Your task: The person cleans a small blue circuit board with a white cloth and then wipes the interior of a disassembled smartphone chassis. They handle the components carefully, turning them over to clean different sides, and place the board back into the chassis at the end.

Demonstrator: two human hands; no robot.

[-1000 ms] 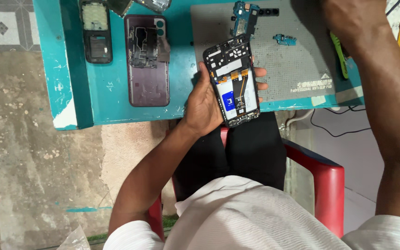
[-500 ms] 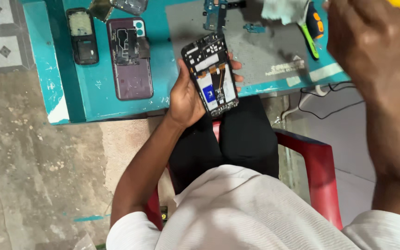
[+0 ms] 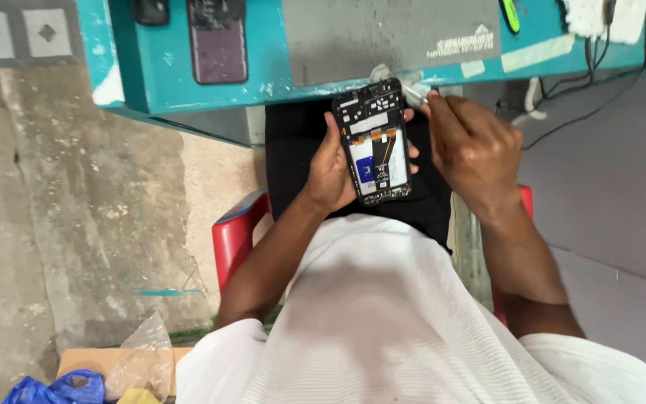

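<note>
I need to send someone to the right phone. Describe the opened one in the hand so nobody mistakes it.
Start at the teal workbench with its grey work mat. Just below its front edge, over the person's lap, the left hand holds upright an opened black smartphone with its back cover off. Unlike the purple-backed phone lying on the bench, it shows bare circuitry, an orange ribbon cable and a blue patch.

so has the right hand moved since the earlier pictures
Yes. The right hand has come down off the teal table, toward the person's lap, and now sits beside the opened phone held in the left hand.
</note>
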